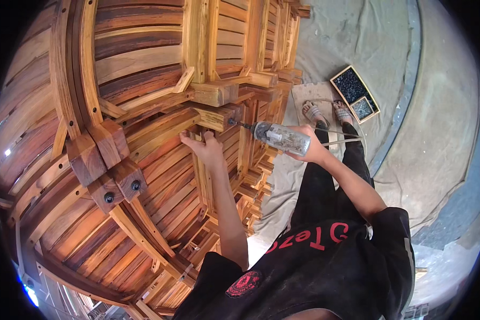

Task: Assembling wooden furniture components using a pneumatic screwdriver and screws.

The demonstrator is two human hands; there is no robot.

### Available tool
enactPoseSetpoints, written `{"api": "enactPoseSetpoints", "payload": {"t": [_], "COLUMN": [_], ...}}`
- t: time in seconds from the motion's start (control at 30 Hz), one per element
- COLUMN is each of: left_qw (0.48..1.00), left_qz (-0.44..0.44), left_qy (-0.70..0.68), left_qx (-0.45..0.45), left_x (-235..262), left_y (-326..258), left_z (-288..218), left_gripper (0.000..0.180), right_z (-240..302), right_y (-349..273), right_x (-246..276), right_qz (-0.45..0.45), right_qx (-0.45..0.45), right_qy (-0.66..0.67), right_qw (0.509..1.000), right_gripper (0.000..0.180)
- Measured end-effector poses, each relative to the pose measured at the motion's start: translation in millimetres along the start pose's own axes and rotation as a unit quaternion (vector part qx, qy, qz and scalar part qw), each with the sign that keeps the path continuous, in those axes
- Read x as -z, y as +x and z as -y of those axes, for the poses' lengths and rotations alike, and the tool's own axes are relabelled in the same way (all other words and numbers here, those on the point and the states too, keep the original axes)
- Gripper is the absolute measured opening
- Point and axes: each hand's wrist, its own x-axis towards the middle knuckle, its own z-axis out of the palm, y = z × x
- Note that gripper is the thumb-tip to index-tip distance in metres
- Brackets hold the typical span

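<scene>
Cloth (wooden box atop) lies beside slatted woodwork.

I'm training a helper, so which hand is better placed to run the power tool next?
Likely the right hand: it grips the power tool, whose bit points at the wooden block. The left hand, near the same block, shows no tool.

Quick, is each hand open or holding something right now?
Left hand: fingers partly curled near a wooden beam; whether it grips anything cannot be told.
Right hand: closed, holding a power driver.
</scene>
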Motion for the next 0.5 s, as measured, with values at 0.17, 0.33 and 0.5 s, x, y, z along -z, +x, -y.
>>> {"api": "enactPoseSetpoints", "payload": {"t": [0.17, 0.33, 0.5], "left_qw": [1.0, 0.999, 0.98], "left_qz": [0.001, 0.022, 0.011], "left_qy": [-0.009, -0.041, -0.15], "left_qx": [0.014, 0.012, 0.134], "left_x": [3.2, 10.5, 49.2], "left_y": [2.3, -6.4, -50.7], "left_z": [2.0, 0.7, 18.8], "left_gripper": [0.067, 0.071, 0.049], "right_z": [2.9, 3.8, -2.7], "right_y": [4.1, 6.4, 8.7], "right_x": [3.2, 3.8, 5.3], "right_qz": [0.001, 0.021, 0.002], "right_qx": [0.006, -0.011, 0.004], "right_qy": [-0.012, -0.039, 0.011], "right_qw": [1.0, 0.999, 1.0], "right_gripper": [0.042, 0.046, 0.044]}}
